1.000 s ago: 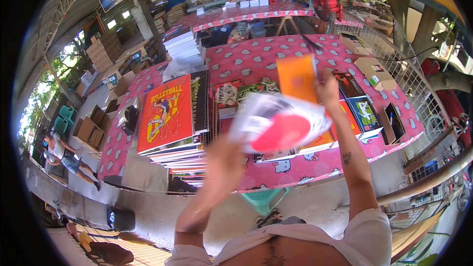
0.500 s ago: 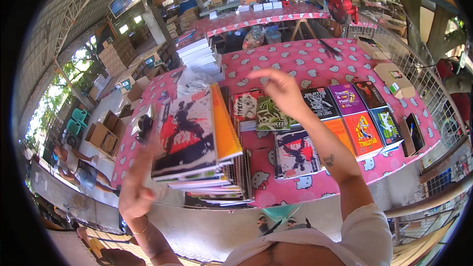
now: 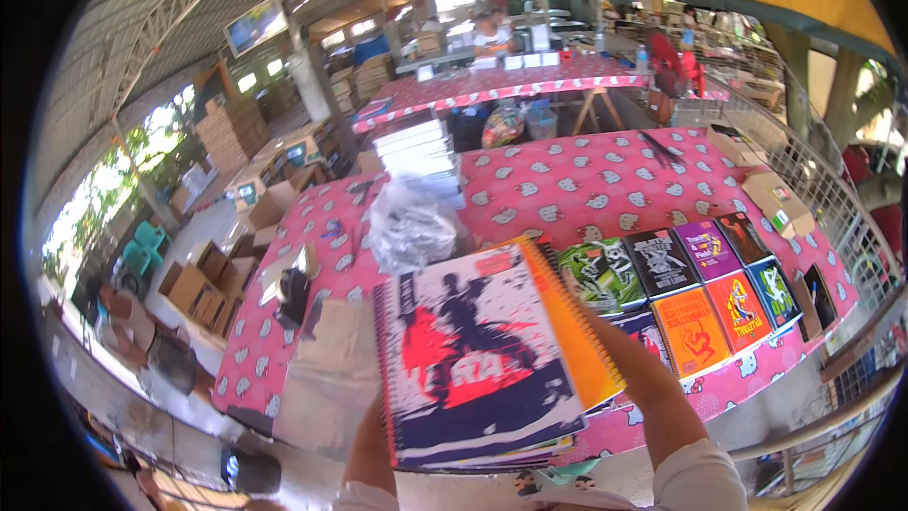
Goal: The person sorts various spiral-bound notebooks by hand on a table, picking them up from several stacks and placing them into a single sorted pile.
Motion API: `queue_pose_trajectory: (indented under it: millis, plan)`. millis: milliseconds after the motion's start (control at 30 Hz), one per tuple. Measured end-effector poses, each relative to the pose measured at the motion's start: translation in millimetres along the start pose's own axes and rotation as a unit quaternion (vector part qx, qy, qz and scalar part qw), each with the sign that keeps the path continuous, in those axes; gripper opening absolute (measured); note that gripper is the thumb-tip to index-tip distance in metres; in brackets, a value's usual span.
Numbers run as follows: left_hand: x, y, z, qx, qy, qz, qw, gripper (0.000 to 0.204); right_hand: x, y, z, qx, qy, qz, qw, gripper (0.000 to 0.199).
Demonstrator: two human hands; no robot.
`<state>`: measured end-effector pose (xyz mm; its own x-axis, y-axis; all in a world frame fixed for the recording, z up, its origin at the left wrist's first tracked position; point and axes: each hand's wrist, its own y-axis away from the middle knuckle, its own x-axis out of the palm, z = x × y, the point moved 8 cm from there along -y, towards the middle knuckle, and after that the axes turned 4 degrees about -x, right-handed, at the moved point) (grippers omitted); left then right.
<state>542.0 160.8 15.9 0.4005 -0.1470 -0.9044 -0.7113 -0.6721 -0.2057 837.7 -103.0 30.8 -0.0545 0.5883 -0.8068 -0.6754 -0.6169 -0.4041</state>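
Observation:
A thick stack of spiral notebooks [image 3: 478, 350] is held in front of me, tilted, its top cover white with red and dark blue splashes and a motorbike rider. An orange notebook [image 3: 567, 322] pokes out on its right side. My left hand [image 3: 373, 428] is at the stack's lower left edge, its fingers hidden by the notebooks. My right hand [image 3: 610, 336] grips the right side, fingers also hidden behind the stack. Beyond my right arm lie rows of notebooks: a green one [image 3: 601, 274], a black one [image 3: 662, 260], a purple one [image 3: 703, 251] and orange ones [image 3: 692, 329].
A pink patterned cloth covers the table [image 3: 567, 180]. A clear plastic bag [image 3: 411, 227] lies before a white paper stack [image 3: 416, 153]. A black tape dispenser [image 3: 293, 295] sits left. Cardboard boxes [image 3: 206, 289] stand on the floor, near another person [image 3: 142, 326].
Both hands, apart from the notebook stack before, have come to its sides. The stack has shifted right and closer to me, baring the table's left front part. My view has also shifted.

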Motion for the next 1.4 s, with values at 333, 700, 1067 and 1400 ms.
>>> queue_pose_trajectory:
  millis: [333,700,1067,1400]
  plan:
    - [-393,84,-137,0.145,0.243,-0.481,0.830,0.023,-322,0,156,-0.130,-0.655,-0.086,0.740,0.030]
    - [-336,204,-265,0.427,0.120,0.100,0.891,0.066,-263,39,136,-0.080,-0.519,-0.064,0.849,0.051]
    - [-220,96,-208,0.192,0.760,0.112,0.610,0.081,-230,104,224,-0.091,-0.564,0.006,0.820,0.079]
    - [-345,237,-170,0.346,0.789,-0.115,0.494,0.046,-210,44,4,0.050,-0.372,-0.137,0.917,0.071]
